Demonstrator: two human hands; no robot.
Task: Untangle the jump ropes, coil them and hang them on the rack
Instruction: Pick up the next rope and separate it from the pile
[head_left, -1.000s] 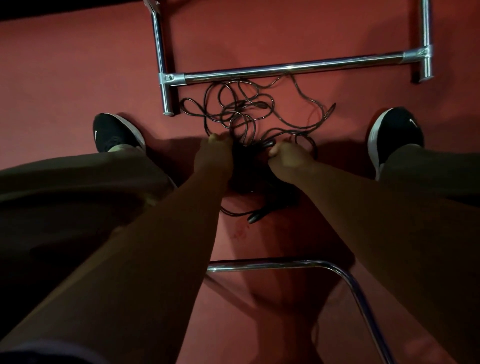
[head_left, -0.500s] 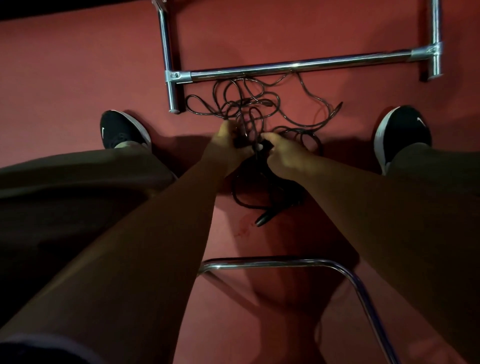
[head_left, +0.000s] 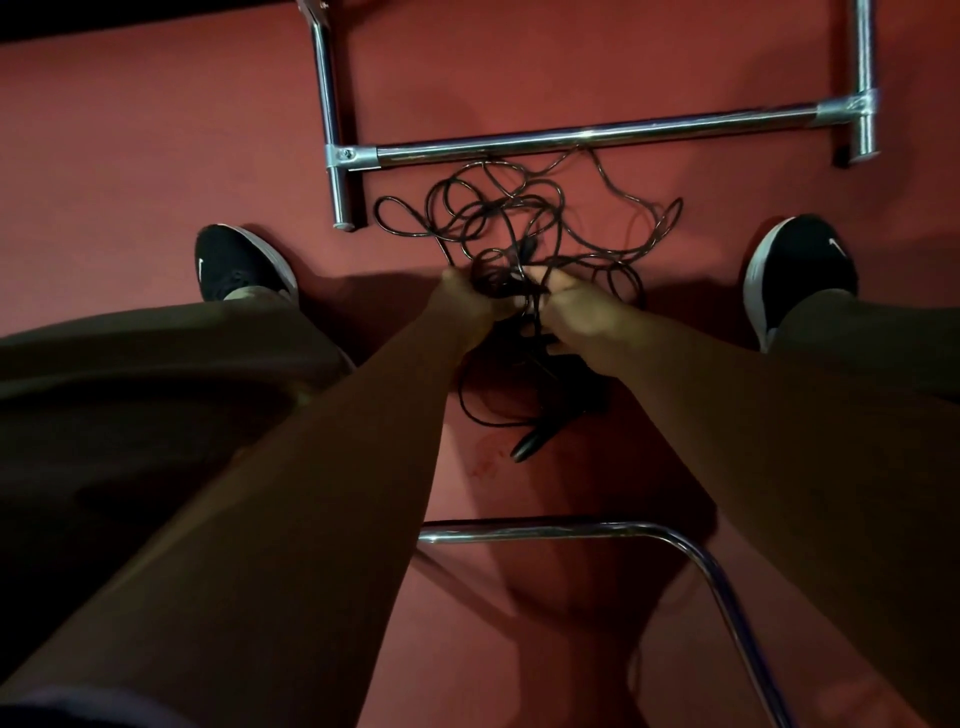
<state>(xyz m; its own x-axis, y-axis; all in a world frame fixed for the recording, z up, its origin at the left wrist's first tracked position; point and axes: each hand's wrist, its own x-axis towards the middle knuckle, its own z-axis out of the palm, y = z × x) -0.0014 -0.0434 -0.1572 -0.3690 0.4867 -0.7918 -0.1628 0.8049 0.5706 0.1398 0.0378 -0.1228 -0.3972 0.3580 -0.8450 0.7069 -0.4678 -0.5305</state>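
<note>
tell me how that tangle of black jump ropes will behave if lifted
Probably floppy: the jump ropes lie in loose curling loops. Likely to rise as one snarled clump, since strands cross repeatedly. The handle may dangle and swing.

This is an indoor room, probably an exercise or activity space, though the dim light and the straight-down view leave that unsure. The floor (head_left: 156, 156) is one even red surface, like carpet or sports matting. A rack (head_left: 597, 135) of chrome tube stands on it, its low crossbar joined to the feet by clamp fittings. Black ropes (head_left: 519, 208) lie tangled on the floor just in front of that crossbar. The person wears black sport shoes (head_left: 234, 265) with pale soles, set wide apart. Nearer the camera a bent chrome tube (head_left: 571, 530) runs low over the floor, like the frame of a seat.
</note>
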